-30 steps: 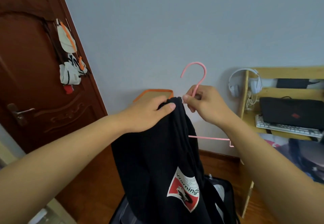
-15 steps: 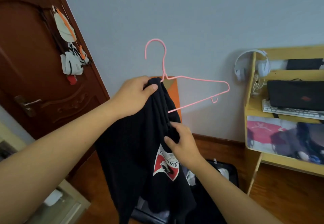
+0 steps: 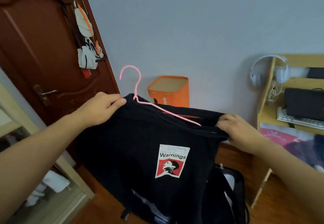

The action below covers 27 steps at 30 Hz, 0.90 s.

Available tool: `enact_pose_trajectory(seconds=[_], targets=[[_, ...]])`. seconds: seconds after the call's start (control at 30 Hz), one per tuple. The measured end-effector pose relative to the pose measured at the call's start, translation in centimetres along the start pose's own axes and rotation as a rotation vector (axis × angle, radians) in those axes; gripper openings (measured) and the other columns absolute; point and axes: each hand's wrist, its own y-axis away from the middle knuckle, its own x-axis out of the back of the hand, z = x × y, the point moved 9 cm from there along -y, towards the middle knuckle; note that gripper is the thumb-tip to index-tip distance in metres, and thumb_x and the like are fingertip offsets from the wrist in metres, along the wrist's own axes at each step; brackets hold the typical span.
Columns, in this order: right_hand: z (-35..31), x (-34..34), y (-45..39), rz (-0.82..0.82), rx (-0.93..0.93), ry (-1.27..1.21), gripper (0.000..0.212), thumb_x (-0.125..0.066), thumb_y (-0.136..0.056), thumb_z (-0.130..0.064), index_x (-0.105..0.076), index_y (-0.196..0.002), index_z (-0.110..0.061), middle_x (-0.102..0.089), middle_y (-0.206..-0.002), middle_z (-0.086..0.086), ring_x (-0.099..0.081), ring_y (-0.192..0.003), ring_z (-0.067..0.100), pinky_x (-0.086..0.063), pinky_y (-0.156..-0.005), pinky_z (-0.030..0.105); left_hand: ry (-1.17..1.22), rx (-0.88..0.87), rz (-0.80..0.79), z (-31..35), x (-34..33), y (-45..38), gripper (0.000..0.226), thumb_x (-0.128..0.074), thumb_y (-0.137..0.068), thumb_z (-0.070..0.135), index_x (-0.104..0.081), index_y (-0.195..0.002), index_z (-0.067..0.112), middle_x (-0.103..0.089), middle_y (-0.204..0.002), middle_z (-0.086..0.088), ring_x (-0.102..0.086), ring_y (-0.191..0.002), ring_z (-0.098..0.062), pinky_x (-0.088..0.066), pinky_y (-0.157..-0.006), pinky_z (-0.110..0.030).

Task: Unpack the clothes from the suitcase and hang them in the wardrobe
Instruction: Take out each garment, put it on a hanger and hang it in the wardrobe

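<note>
**Seating the black top on the pink hanger**

The person is holding a black garment (image 3: 140, 145) up in front of the chest, above the open suitcase (image 3: 228, 197) on the floor. The left hand (image 3: 103, 106) is pinching the fabric at one end of the opening, just beside the neck of the pink hanger (image 3: 135, 90); the right hand (image 3: 235, 129) is gripping the opposite edge, stretching the opening wide. The hanger's hook is standing clear above the cloth, while one arm is running inside the opening toward the right hand.

To do this step well, the right hand should be drawing the fabric over the hanger's far tip until that shoulder sits squarely, keeping the hook upright and centred. Pulling too hard risks tipping the light wire hanger out. No wardrobe rail is showing; a mirrored panel (image 3: 43, 180) is standing at the lower left.
</note>
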Motion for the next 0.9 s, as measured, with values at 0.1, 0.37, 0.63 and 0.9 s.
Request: enact_pose_trajectory(seconds=[0.1,0.37,0.63,0.9], targets=[[0.1,2.4,-1.1,-0.013,0.066,0.044,0.024,-0.043,-0.076,-0.013,-0.062,-0.092,-0.016,-0.061,-0.096,0.003,-0.058,-0.098,0.027,-0.050,-0.082,0.034,-0.205,-0.163,-0.105,1.0,-2.5,1.2,0.054,-0.021,-0.100,0.067,-0.045,-0.075,0.026,-0.054,-0.060,0.005,-0.059,-0.061,-0.020,-0.048,-0.057,-0.039],[-7.3,10.2,-8.6,0.361,0.027,-0.452,0.039,-0.065,-0.081,-0.008,-0.059,-0.120,-0.007,-0.055,-0.122,0.009,-0.051,-0.116,0.024,-0.041,-0.101,0.025,0.036,-0.038,0.040,5.9,-4.3,-0.3,0.038,-0.040,-0.102,0.051,-0.044,-0.073,0.028,-0.046,-0.062,0.010,-0.057,-0.068,-0.028,-0.033,-0.059,-0.038],[-5.5,6.3,-8.7,-0.070,-0.173,-0.176,0.013,-0.048,-0.096,-0.013,-0.038,-0.091,-0.020,-0.065,-0.099,0.017,-0.058,-0.091,0.039,-0.035,-0.066,0.038,0.214,0.096,0.195,5.9,-2.7,-0.9,0.041,-0.058,-0.101,0.036,-0.043,-0.063,0.033,-0.045,-0.054,0.009,-0.047,-0.060,-0.023,-0.031,-0.059,-0.037],[-3.5,12.0,-8.7,0.229,-0.219,-0.347,0.019,-0.045,-0.089,-0.004,-0.046,-0.084,-0.023,-0.065,-0.084,-0.005,-0.055,-0.076,0.026,-0.046,-0.068,0.043,-0.081,0.112,0.285,2.8,-1.1,2.6,0.039,-0.032,-0.102,0.055,-0.057,-0.112,0.027,-0.065,-0.104,0.003,-0.063,-0.095,-0.026,-0.053,-0.076,-0.044]])
